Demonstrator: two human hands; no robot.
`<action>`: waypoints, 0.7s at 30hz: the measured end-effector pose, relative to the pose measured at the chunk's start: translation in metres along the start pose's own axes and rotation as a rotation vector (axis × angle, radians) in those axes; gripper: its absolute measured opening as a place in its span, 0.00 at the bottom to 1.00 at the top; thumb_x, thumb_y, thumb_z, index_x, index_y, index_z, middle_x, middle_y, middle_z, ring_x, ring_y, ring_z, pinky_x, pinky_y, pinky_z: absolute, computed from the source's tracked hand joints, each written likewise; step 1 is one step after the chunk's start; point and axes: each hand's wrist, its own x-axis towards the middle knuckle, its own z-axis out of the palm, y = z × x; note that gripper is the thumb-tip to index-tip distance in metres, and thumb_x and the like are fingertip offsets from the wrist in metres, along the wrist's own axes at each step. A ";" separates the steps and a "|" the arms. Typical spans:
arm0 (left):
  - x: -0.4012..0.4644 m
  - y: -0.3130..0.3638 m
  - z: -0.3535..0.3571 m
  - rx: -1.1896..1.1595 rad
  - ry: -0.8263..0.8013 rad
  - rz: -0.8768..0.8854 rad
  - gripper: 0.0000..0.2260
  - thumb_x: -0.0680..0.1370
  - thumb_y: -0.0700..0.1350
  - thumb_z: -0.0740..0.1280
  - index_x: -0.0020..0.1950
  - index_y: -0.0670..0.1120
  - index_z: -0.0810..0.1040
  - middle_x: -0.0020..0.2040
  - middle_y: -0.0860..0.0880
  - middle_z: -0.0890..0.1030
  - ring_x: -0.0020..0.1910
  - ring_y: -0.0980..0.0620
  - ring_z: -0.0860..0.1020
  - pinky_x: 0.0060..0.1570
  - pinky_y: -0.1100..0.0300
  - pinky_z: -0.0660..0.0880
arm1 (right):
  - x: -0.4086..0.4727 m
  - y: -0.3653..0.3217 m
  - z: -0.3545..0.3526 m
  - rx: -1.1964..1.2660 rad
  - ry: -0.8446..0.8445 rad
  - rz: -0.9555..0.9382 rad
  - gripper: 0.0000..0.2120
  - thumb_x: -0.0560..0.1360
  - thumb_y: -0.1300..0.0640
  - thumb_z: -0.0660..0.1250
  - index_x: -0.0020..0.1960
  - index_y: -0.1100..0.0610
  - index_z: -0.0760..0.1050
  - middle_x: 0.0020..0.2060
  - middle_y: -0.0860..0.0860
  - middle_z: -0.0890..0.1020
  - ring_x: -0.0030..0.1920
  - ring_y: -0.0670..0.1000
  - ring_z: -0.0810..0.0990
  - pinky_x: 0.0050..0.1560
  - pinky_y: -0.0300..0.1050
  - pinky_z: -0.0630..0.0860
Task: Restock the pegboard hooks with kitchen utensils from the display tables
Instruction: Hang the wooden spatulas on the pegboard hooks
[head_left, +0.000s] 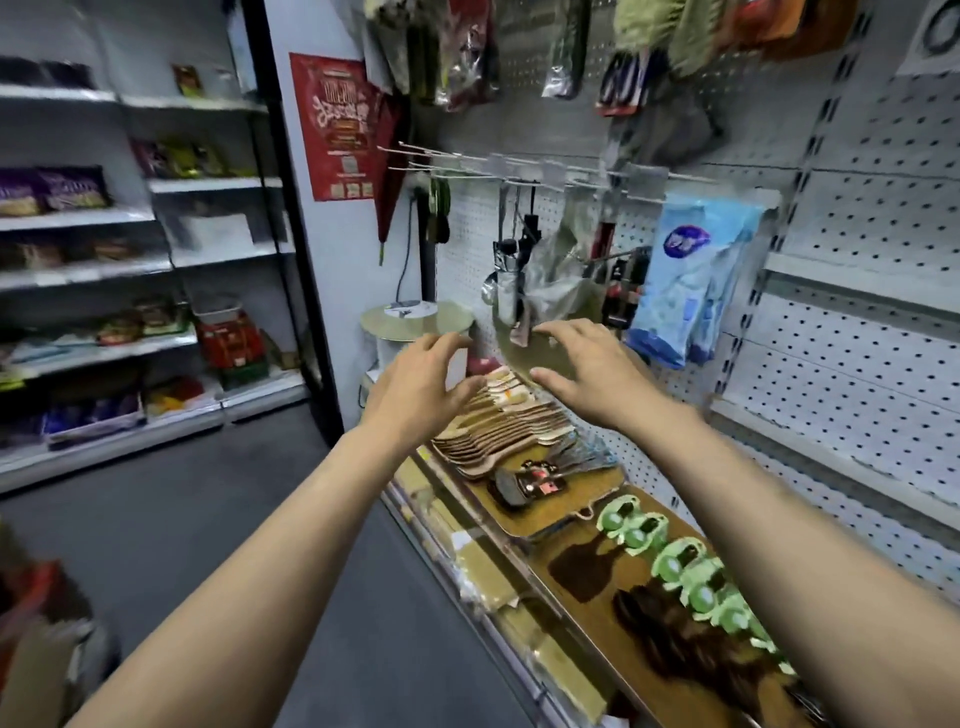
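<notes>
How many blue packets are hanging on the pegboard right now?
2 that I can make out: a front blue packet and a second packet overlapping behind it to the right, both on the hook right of the hanging utensils. More may be hidden behind them.

One head camera is looking forward and down from the person's own eye height, close over both outstretched forearms. It is facing the pegboard (857, 218) and the display table (587, 499) below it, slightly tilted, with grocery shelves (156, 260) showing far at the left edge.
</notes>
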 end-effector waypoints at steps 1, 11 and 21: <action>0.021 -0.016 0.001 0.005 -0.007 -0.003 0.22 0.77 0.59 0.65 0.69 0.53 0.70 0.65 0.49 0.75 0.63 0.47 0.74 0.57 0.49 0.74 | 0.027 -0.001 0.007 0.005 -0.009 0.002 0.26 0.79 0.47 0.66 0.74 0.51 0.66 0.70 0.54 0.70 0.71 0.55 0.66 0.70 0.48 0.62; 0.193 -0.163 0.045 -0.056 -0.047 0.019 0.21 0.77 0.55 0.68 0.68 0.50 0.72 0.66 0.47 0.75 0.63 0.46 0.74 0.58 0.51 0.73 | 0.237 0.014 0.096 0.004 -0.053 0.067 0.27 0.78 0.47 0.67 0.74 0.52 0.66 0.70 0.54 0.71 0.72 0.56 0.67 0.73 0.53 0.63; 0.348 -0.294 0.195 -0.198 -0.342 0.152 0.20 0.77 0.51 0.70 0.67 0.46 0.74 0.62 0.44 0.77 0.60 0.44 0.75 0.56 0.57 0.68 | 0.356 0.083 0.236 0.015 -0.135 0.439 0.24 0.78 0.47 0.67 0.70 0.57 0.72 0.65 0.58 0.76 0.68 0.59 0.72 0.67 0.49 0.67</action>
